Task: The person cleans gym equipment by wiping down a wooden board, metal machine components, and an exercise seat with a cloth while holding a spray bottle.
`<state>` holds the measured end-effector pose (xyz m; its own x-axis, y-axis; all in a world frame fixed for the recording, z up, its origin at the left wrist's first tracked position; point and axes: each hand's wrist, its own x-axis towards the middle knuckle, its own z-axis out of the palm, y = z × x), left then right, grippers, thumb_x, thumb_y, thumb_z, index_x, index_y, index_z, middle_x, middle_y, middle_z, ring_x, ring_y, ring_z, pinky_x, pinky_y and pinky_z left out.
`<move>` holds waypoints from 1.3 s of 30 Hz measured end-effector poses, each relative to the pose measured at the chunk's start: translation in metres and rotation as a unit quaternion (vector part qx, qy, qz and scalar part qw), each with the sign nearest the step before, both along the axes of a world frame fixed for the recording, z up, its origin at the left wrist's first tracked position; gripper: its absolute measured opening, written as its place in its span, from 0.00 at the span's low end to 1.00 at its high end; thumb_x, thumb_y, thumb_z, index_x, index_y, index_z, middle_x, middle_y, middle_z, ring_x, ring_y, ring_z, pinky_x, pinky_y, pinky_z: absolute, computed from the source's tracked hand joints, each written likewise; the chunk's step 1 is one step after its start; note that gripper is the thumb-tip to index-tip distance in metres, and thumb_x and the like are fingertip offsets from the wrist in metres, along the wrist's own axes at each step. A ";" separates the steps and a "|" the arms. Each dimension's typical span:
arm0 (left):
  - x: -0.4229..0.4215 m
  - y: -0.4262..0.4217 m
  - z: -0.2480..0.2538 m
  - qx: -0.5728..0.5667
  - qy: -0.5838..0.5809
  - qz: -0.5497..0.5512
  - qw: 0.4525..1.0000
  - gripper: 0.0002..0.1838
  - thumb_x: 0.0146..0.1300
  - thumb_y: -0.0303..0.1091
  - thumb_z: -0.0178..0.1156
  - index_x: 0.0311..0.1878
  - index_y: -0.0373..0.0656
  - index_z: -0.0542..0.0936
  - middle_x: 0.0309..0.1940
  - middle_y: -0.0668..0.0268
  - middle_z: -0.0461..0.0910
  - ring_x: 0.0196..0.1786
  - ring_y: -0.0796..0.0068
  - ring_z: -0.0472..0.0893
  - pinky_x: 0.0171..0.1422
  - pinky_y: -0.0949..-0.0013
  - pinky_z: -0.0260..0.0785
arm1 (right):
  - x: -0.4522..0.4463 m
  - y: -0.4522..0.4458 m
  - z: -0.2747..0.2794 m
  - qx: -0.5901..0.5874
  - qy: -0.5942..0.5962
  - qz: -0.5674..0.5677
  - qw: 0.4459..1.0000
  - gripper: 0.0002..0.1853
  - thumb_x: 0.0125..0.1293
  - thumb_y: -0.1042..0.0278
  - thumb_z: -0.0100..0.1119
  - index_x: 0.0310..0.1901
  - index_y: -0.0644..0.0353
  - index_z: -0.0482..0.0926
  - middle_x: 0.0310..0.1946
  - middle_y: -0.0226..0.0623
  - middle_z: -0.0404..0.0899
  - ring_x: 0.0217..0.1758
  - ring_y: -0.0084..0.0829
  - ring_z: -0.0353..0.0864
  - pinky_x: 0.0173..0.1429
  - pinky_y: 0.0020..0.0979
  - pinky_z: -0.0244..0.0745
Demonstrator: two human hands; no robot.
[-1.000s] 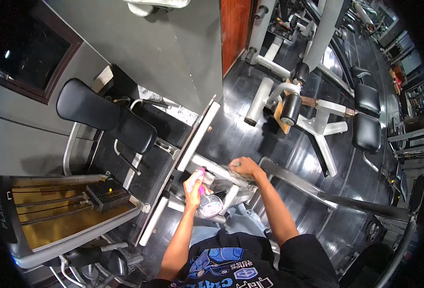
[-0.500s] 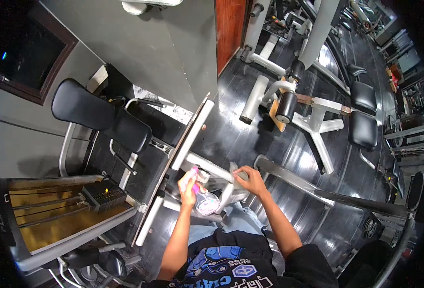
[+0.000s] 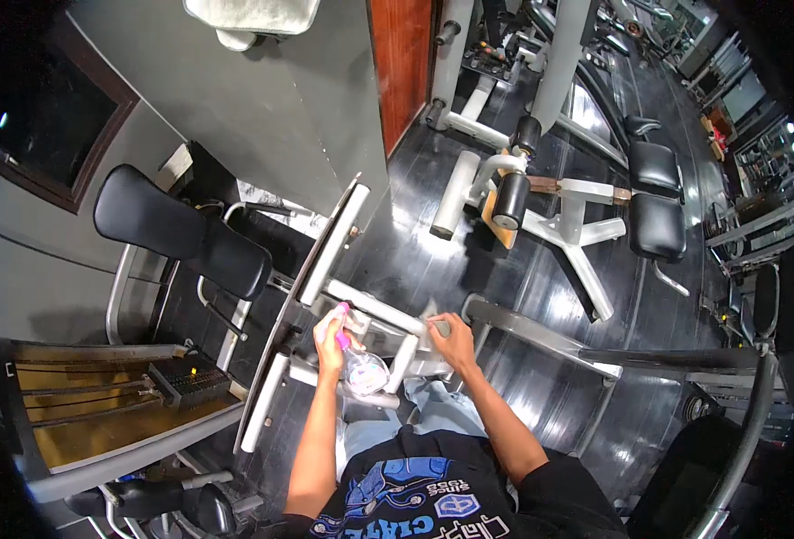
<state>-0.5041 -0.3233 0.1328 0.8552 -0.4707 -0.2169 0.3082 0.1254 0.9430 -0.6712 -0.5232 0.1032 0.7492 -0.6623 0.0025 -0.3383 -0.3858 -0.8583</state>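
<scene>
My left hand (image 3: 329,341) is closed around the neck of a clear spray bottle (image 3: 367,375) with a pink trigger head. The bottle tilts, its base toward my body. My right hand (image 3: 453,343) is closed on a small grey cloth (image 3: 443,329), which is partly hidden by the fingers. That hand is at the right end of a light metal bar (image 3: 377,306) on the exercise machine in front of me. More of the machine's pale tubes lie below the bottle and between my hands.
A black padded seat machine (image 3: 181,229) stands at left, beside a weight stack (image 3: 190,382). A leg machine with black rollers (image 3: 511,199) stands ahead to the right. A long metal rail (image 3: 541,332) runs rightward from near my right hand. A white towel (image 3: 257,13) hangs at the top.
The view has turned slightly, so the surroundings sit further left. My left hand keeps its hold on the spray bottle. My right hand stays by the bar's end, its fingers more curled around the cloth.
</scene>
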 end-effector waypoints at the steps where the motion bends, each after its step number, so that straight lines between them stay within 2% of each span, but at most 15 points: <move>1: 0.001 0.002 -0.001 0.010 0.012 0.000 1.000 0.22 0.68 0.43 0.53 0.50 0.30 0.78 0.29 0.60 0.77 0.15 0.68 0.76 0.20 0.64 0.76 | -0.007 -0.005 -0.006 0.050 0.061 -0.023 0.997 0.12 0.62 0.58 0.63 0.41 0.56 0.85 0.37 0.47 0.84 0.42 0.44 0.84 0.49 0.36 0.75; 3: 0.001 0.001 0.000 0.018 0.022 -0.001 1.000 0.23 0.68 0.45 0.53 0.50 0.30 0.78 0.29 0.60 0.77 0.14 0.68 0.76 0.20 0.63 0.75 | -0.011 -0.010 -0.019 0.148 0.137 -0.056 0.978 0.16 0.62 0.53 0.62 0.42 0.55 0.86 0.35 0.41 0.86 0.36 0.34 0.84 0.46 0.36 0.77; 6: -0.001 0.000 0.005 0.035 0.037 0.005 0.999 0.25 0.66 0.46 0.53 0.51 0.30 0.78 0.29 0.61 0.76 0.13 0.67 0.75 0.20 0.63 0.75 | 0.001 -0.011 -0.051 0.191 0.094 -0.085 0.973 0.16 0.62 0.54 0.61 0.43 0.55 0.86 0.34 0.35 0.85 0.34 0.28 0.82 0.43 0.36 0.78; 9: 0.000 0.003 0.005 0.059 0.045 -0.026 0.997 0.25 0.66 0.47 0.53 0.51 0.30 0.78 0.27 0.60 0.78 0.13 0.67 0.75 0.20 0.63 0.75 | 0.002 -0.007 -0.053 0.318 0.126 -0.135 0.930 0.17 0.61 0.54 0.61 0.45 0.55 0.85 0.34 0.35 0.84 0.34 0.27 0.81 0.41 0.35 0.79; 12: -0.005 0.009 0.003 0.069 0.074 -0.018 0.995 0.25 0.67 0.47 0.52 0.50 0.31 0.78 0.27 0.59 0.78 0.14 0.67 0.76 0.20 0.63 0.76 | -0.008 -0.005 -0.012 0.314 0.170 -0.108 0.928 0.21 0.58 0.50 0.63 0.44 0.61 0.83 0.34 0.42 0.86 0.37 0.33 0.85 0.38 0.32 0.80; 14: -0.009 0.010 0.006 0.061 0.063 -0.018 0.996 0.24 0.67 0.48 0.51 0.50 0.32 0.78 0.26 0.59 0.78 0.14 0.69 0.76 0.20 0.64 0.76 | -0.012 0.000 0.009 0.289 0.165 -0.108 0.937 0.21 0.57 0.51 0.65 0.45 0.60 0.82 0.34 0.42 0.86 0.38 0.35 0.86 0.41 0.35 0.80; 16: -0.012 0.014 0.006 0.066 0.082 -0.013 0.994 0.24 0.67 0.48 0.51 0.49 0.33 0.78 0.26 0.59 0.78 0.15 0.70 0.76 0.20 0.66 0.75 | -0.011 0.007 0.015 0.182 0.082 -0.041 0.979 0.20 0.57 0.53 0.67 0.46 0.58 0.82 0.37 0.44 0.85 0.42 0.35 0.86 0.48 0.37 0.79; 18: -0.016 0.019 0.005 0.063 0.078 -0.002 0.995 0.24 0.67 0.48 0.51 0.49 0.33 0.78 0.26 0.59 0.79 0.15 0.71 0.76 0.20 0.67 0.75 | 0.010 0.016 0.028 0.166 0.026 -0.020 0.986 0.19 0.56 0.57 0.69 0.47 0.56 0.80 0.41 0.49 0.84 0.47 0.40 0.85 0.55 0.38 0.76; 21: -0.021 0.023 0.004 0.057 0.072 0.008 0.996 0.23 0.67 0.47 0.52 0.47 0.33 0.78 0.23 0.59 0.79 0.14 0.69 0.76 0.20 0.67 0.74 | 0.048 0.030 0.050 0.066 -0.071 0.056 0.994 0.17 0.55 0.62 0.69 0.46 0.53 0.80 0.46 0.44 0.82 0.50 0.43 0.83 0.55 0.38 0.76; 23: -0.024 0.027 0.001 0.057 0.070 0.010 0.996 0.23 0.68 0.49 0.52 0.45 0.34 0.77 0.24 0.57 0.79 0.14 0.69 0.75 0.20 0.65 0.75 | 0.065 0.037 0.048 -0.090 -0.111 0.167 0.975 0.16 0.54 0.67 0.68 0.46 0.51 0.81 0.51 0.39 0.79 0.53 0.43 0.79 0.56 0.37 0.75; 26: -0.027 0.032 0.001 0.051 0.073 0.017 0.996 0.23 0.68 0.50 0.52 0.43 0.35 0.76 0.25 0.54 0.80 0.14 0.68 0.75 0.20 0.63 0.76 | 0.056 0.035 0.041 -0.131 -0.033 0.176 0.975 0.15 0.53 0.69 0.67 0.44 0.50 0.82 0.53 0.33 0.77 0.53 0.42 0.77 0.55 0.39 0.75; 31: -0.031 0.029 0.006 0.031 0.084 0.028 0.996 0.22 0.67 0.49 0.53 0.40 0.34 0.78 0.24 0.56 0.80 0.14 0.68 0.76 0.19 0.65 0.75 | 0.009 0.005 0.019 -0.146 -0.011 0.153 0.977 0.13 0.52 0.68 0.68 0.42 0.51 0.82 0.48 0.35 0.78 0.52 0.42 0.78 0.52 0.37 0.75; 33: -0.032 0.029 0.008 0.025 0.090 0.036 0.995 0.20 0.67 0.46 0.54 0.40 0.34 0.79 0.22 0.58 0.80 0.13 0.68 0.76 0.19 0.66 0.74 | 0.001 0.000 0.019 -0.060 0.054 0.131 0.988 0.13 0.52 0.68 0.68 0.41 0.53 0.81 0.45 0.38 0.78 0.50 0.43 0.78 0.51 0.38 0.74; 37: -0.033 0.026 0.015 0.027 0.087 0.038 0.995 0.21 0.67 0.46 0.54 0.41 0.34 0.79 0.23 0.59 0.80 0.14 0.69 0.76 0.19 0.68 0.73 | 0.041 0.009 0.028 -0.119 0.030 0.169 0.978 0.12 0.53 0.68 0.67 0.41 0.54 0.81 0.44 0.39 0.78 0.49 0.44 0.77 0.52 0.39 0.73; 39: -0.037 0.025 0.016 0.031 0.089 0.044 0.995 0.21 0.68 0.47 0.54 0.41 0.34 0.80 0.23 0.59 0.80 0.14 0.69 0.76 0.18 0.68 0.72 | 0.073 0.025 0.043 -0.135 -0.071 0.183 0.971 0.12 0.53 0.68 0.67 0.40 0.55 0.81 0.45 0.38 0.78 0.48 0.44 0.77 0.52 0.38 0.73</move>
